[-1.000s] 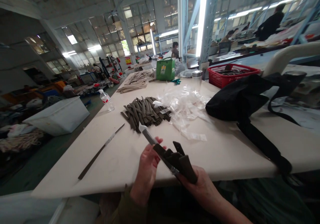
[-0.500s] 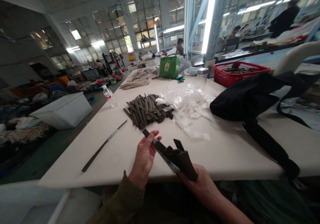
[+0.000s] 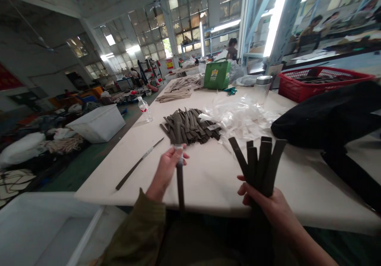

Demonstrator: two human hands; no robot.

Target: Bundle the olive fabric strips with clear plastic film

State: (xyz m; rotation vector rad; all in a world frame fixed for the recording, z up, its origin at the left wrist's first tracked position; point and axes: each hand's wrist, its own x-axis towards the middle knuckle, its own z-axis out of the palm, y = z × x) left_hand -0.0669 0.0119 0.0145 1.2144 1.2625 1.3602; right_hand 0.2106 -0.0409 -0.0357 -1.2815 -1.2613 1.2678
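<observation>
- Pinching long, flat, dark olive strip (image 3: 180, 182) at its translucent band (image 3: 179, 147) with left grip (image 3: 167, 166).
- Clasping fanned bunch of flat dark strips (image 3: 262, 161) in right grip (image 3: 268, 200).
- Just beyond left grip: loose heap of dark olive strips (image 3: 192, 127) on smooth whitish counter (image 3: 211, 182).
- Farther out, between both grips: crumpled pile of clear plastic (image 3: 239, 117).

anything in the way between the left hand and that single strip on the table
Nothing visible: only tabletop shows between the left hand and the single strip. The hand does hold another strip, though.
</observation>
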